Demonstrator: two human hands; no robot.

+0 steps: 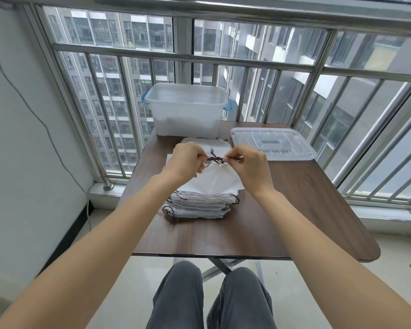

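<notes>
Pinching one cord point(214, 159) of one bag point(214, 180) with my left hand point(185, 160) and right hand point(248, 166); one tub point(185, 110), one lid point(273, 143) at the table's point(294, 210) far edge.

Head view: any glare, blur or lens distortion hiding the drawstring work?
Head view: soft daylight, no harsh glare; the wide angle bows the railing; left hand and right hand pinching the dark cord of the white pouch look sharp; only faint shadows on the table.

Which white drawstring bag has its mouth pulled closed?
The bag held over the near stack: left hand and right hand pinch its brown cord; the others lie flat.
</notes>
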